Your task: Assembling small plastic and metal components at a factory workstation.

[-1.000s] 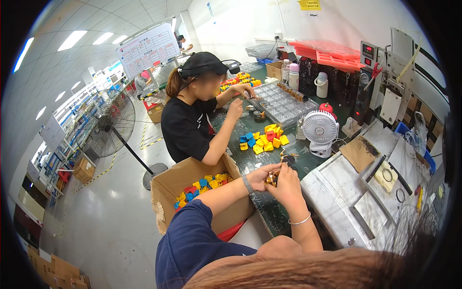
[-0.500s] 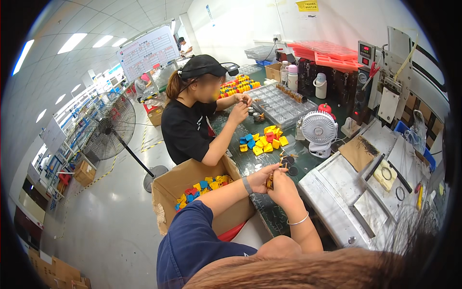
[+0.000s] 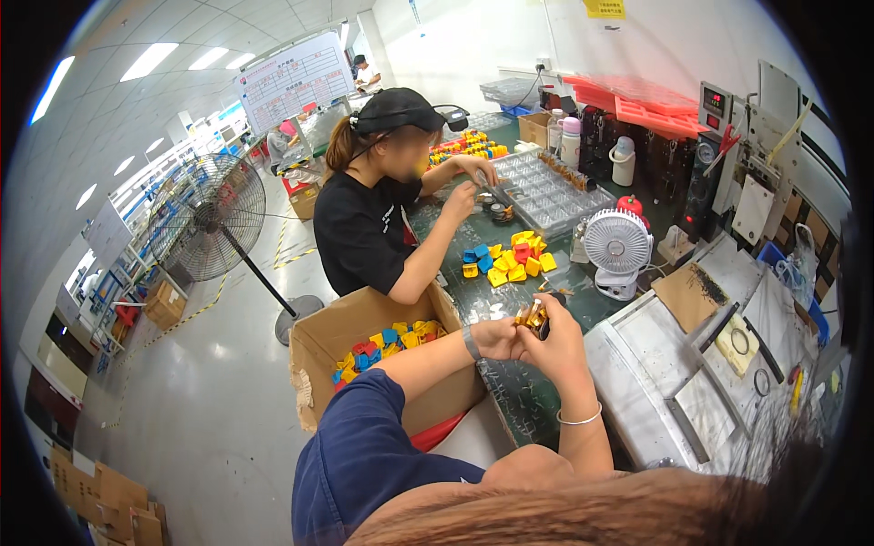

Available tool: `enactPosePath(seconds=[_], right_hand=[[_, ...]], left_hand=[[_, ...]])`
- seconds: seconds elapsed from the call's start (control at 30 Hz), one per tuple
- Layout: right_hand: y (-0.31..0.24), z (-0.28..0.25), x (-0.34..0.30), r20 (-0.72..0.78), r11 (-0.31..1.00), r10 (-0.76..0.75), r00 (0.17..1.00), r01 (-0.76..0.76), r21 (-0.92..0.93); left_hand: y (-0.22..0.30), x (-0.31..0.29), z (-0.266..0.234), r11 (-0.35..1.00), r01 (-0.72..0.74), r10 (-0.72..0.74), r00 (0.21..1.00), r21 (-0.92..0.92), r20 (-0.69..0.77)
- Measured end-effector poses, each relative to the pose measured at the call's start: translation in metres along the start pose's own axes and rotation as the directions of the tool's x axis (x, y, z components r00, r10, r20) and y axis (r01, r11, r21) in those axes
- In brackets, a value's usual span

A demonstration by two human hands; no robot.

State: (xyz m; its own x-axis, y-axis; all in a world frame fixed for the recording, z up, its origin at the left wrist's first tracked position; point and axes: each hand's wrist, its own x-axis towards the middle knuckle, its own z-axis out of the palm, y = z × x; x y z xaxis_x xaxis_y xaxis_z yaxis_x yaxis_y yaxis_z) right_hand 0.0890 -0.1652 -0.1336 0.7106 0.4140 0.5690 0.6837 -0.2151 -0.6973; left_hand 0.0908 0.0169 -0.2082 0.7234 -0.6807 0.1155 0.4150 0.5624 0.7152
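Pinched between the thumb and fingers of our right hand point(image 3: 560, 348), a small gold-brown part point(image 3: 535, 318) sits just above the green table point(image 3: 517, 387), close to its near edge. Our left hand point(image 3: 494, 338) lies palm-up right beside it, its fingers curled in towards the part, but the right hand covers so much that we cannot tell whether the left is grasping anything. We judge the step in hand to be close work on this one part with both hands together, perhaps turning or seating it, though its details are too small to make out. For the next move we would want the right-hand pinch kept firm and the left fingers brought squarely under the part, since a slip could drop it onto the table. Just beyond our hands lie a few small dark pieces point(image 3: 557, 291), and farther back is a loose pile of yellow, red and blue pieces point(image 3: 512, 264), near the white desk fan point(image 3: 617, 241). More coloured pieces fill the cardboard box point(image 3: 446, 400) below our left forearm. A co-worker point(image 3: 369, 223) leans over the clear tray point(image 3: 551, 198), well apart from our hands.
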Motion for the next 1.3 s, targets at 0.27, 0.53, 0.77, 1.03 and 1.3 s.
enactPosePath(seconds=[0.27,0.53,0.77,1.03,1.3], right_hand=[[0.006,0.011,-0.005,0.071,0.991,-0.067,0.995,0.075,-0.114],[0.009,0.018,-0.006,0.004,0.979,-0.072,0.997,0.071,-0.192],[0.003,0.005,-0.009,-0.063,0.918,-0.048,0.997,0.019,-0.396],[0.003,-0.001,-0.008,0.038,0.905,0.028,0.999,-0.009,-0.425],[0.0,0.0,-0.006,-0.032,0.955,0.011,0.999,-0.02,-0.295]], left_hand=[[0.003,0.008,0.022,0.999,-0.03,0.031,0.998,0.018,-0.06],[-0.004,0.002,-0.013,0.998,-0.068,0.065,0.989,-0.018,-0.131],[-0.004,0.005,-0.003,0.996,-0.077,0.067,0.984,-0.05,-0.167],[-0.006,0.0,-0.017,0.998,-0.045,0.041,0.993,-0.034,-0.111],[-0.003,0.0,-0.018,0.987,-0.082,0.087,0.996,-0.139,0.03]])
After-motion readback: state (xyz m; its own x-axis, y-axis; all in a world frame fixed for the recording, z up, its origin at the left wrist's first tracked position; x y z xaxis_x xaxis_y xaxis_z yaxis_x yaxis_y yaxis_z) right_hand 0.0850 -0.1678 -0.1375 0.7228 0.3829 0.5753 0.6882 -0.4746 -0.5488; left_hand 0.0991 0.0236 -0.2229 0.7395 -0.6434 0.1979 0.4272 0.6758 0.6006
